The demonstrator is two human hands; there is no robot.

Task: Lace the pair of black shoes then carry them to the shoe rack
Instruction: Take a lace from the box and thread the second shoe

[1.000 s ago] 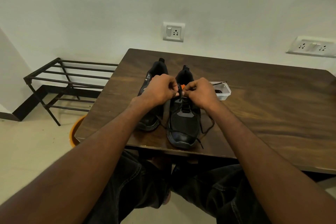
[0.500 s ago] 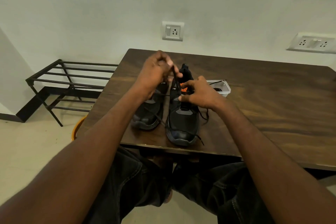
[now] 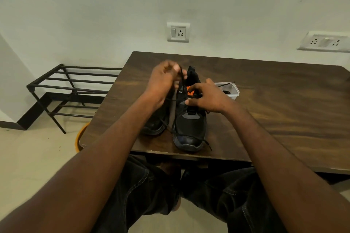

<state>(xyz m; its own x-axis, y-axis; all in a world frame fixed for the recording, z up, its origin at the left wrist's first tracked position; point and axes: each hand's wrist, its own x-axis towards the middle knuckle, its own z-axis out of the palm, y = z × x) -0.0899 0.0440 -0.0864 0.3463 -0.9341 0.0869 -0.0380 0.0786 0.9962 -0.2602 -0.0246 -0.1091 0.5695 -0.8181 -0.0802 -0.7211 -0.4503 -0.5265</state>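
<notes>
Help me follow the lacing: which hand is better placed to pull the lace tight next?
Probably the left. The left hand is raised above the shoes and pinches the lace, which runs down to the right-side shoe. The right hand rests on that shoe's tongue area, apparently steadying it.

Shoes on the table, rack to its left.
Two shoes (image 3: 189,125) stand side by side near the table (image 3: 274,104) front edge; container (image 3: 232,91) just behind-right; shoe rack (image 3: 75,89) left on floor.

Bare forearms, no sleeves; dark jeans (image 3: 144,191) with pale stitching.
</notes>
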